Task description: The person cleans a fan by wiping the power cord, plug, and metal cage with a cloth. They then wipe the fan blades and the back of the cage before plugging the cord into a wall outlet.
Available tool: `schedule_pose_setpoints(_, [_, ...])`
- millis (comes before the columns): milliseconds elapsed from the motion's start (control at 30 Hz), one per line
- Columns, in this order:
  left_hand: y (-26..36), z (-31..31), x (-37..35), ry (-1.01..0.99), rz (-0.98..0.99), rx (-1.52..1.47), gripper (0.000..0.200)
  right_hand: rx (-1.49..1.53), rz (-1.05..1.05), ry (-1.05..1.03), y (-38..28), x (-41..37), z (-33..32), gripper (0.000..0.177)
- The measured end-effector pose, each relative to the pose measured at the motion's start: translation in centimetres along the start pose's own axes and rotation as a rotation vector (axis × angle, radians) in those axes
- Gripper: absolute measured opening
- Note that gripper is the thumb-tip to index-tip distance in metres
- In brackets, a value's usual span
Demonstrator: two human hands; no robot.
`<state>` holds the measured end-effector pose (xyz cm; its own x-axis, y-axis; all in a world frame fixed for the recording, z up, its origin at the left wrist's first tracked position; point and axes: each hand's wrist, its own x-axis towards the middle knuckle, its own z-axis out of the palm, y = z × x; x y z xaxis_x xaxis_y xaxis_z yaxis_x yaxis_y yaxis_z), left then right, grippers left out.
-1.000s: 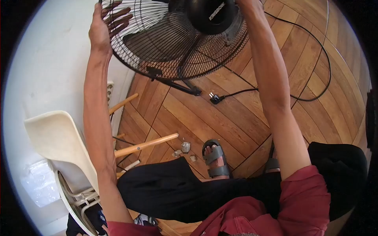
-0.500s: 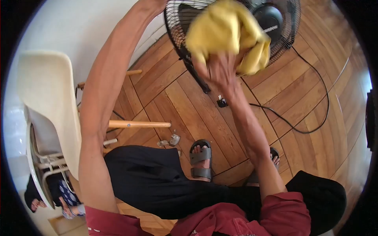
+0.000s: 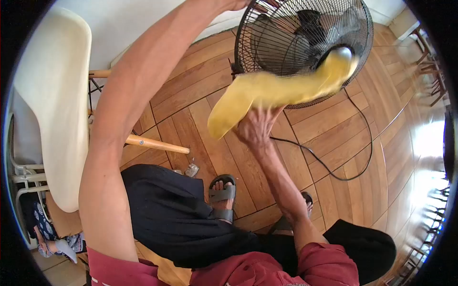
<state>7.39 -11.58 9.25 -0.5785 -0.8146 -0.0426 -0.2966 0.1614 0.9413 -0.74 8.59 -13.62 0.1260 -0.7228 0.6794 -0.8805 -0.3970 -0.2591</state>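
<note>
A black fan (image 3: 291,45) with a round wire guard is at the top centre, its face showing. My left hand (image 3: 238,4) is at the frame's top edge against the fan's rim, mostly cut off, with fingers seemingly wrapped round the guard. Below the fan, my right hand (image 3: 260,125) is closed on a yellow cloth (image 3: 281,90). The cloth is blurred and stretches across the lower part of the guard, hiding some of it and some of my fingers.
A cream chair (image 3: 57,109) with wooden legs stands at the left. A black cord (image 3: 329,174) loops over the wooden floor (image 3: 238,186). Small crumpled scraps (image 3: 192,170) lie near my sandalled feet. Part of a seated person (image 3: 52,245) shows at the lower left. More furniture stands at the far right.
The fan has turned, showing more of its guard and blades. My right hand has moved down and left, and the cloth has spread out sideways. My left hand has moved right with the fan's rim.
</note>
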Motion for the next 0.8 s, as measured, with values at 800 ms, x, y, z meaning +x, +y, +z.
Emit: schedule_pose_setpoints(800, [-2.2,0.7,2.0,0.291,0.202,0.243,0.099,0.423,0.156,0.028,2.4,8.2,-6.6,0.05])
